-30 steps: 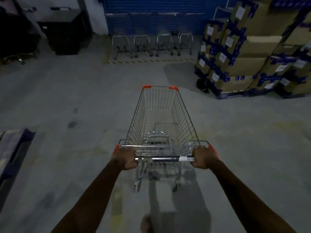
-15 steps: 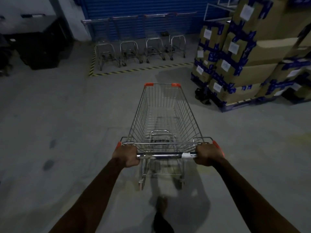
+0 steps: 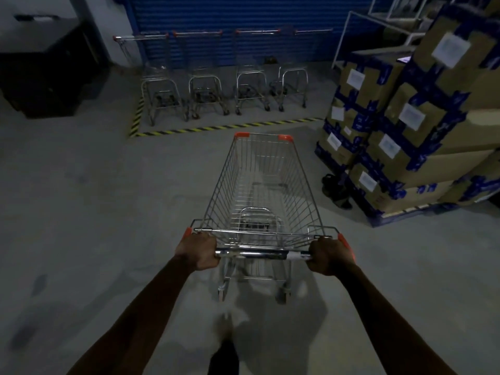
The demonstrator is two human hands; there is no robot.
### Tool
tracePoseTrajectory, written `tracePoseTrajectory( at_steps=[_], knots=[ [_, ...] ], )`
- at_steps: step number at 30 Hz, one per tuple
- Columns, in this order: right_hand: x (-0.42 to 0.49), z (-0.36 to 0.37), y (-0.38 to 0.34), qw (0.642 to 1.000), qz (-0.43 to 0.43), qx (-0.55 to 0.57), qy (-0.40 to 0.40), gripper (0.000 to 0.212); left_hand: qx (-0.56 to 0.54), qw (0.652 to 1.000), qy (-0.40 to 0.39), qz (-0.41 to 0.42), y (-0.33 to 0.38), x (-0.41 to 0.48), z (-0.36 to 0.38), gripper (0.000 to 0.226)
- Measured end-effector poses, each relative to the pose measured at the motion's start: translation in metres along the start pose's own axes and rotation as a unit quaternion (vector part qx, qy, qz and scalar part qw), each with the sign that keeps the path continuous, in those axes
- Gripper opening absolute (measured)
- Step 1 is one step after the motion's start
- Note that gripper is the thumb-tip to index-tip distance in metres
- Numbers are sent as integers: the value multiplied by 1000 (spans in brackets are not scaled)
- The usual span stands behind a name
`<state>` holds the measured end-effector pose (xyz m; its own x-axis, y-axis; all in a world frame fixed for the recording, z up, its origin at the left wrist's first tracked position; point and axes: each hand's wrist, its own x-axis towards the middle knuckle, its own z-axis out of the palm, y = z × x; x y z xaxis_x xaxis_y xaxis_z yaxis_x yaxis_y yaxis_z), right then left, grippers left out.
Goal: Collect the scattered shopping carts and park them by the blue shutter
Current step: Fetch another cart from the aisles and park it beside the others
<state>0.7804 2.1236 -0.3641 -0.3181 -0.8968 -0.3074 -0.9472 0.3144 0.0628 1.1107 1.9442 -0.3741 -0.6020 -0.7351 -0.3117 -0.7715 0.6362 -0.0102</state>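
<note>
Shopping cart [image 3: 266, 190] now sits nearer the parked carts [image 3: 221, 77] at the far blue shutter [image 3: 230, 14]. Left hand [image 3: 197, 251] and right hand [image 3: 328, 255] are both wrapped tight around its handle [image 3: 262, 254].

The shutter [image 3: 243, 20] is deep blue with fine horizontal ribs. The pushed cart [image 3: 266, 190] is silver wire mesh with orange corner caps and orange handle ends. The floor [image 3: 94, 198] is dull grey; a yellow-and-black striped line [image 3: 230, 127] marks it. The stacked boxes [image 3: 422, 117] are brown cardboard, banded in blue tape, with white labels.
</note>
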Motion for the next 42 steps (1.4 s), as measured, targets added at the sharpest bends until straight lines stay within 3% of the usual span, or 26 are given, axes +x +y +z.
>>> tracePoseTrajectory(
  at_steps=[20, 25, 30, 31, 34, 35, 39, 42],
  knots=[
    [572, -184, 122, 998, 25, 23, 57, 48, 41, 996, 10, 77, -108, 628, -209, 59],
    [719, -237, 169, 997, 41, 63, 15, 38, 31, 997, -5, 72, -116, 792, -272, 47],
    [845, -283, 218, 994, 47, 101, -9, 30, 103, 990, 3, 101, -114, 941, -329, 47],
    [867, -294, 227, 993, 49, 104, -8, 32, 104, 989, 1, 107, -116, 971, -339, 46],
    [935, -311, 251, 987, 20, 82, 135, 48, 121, 985, 1, 124, -117, 1055, -367, 46],
    [956, -316, 258, 985, 33, 79, 149, 51, 124, 983, 5, 132, -117, 1084, -376, 46],
    [1057, -340, 294, 991, 106, 65, 56, 63, 144, 978, 17, 152, -117, 1206, -413, 45],
    [1125, -355, 326, 987, 130, 70, 67, 64, 147, 972, 28, 181, -107, 1290, -453, 45]
  ],
)
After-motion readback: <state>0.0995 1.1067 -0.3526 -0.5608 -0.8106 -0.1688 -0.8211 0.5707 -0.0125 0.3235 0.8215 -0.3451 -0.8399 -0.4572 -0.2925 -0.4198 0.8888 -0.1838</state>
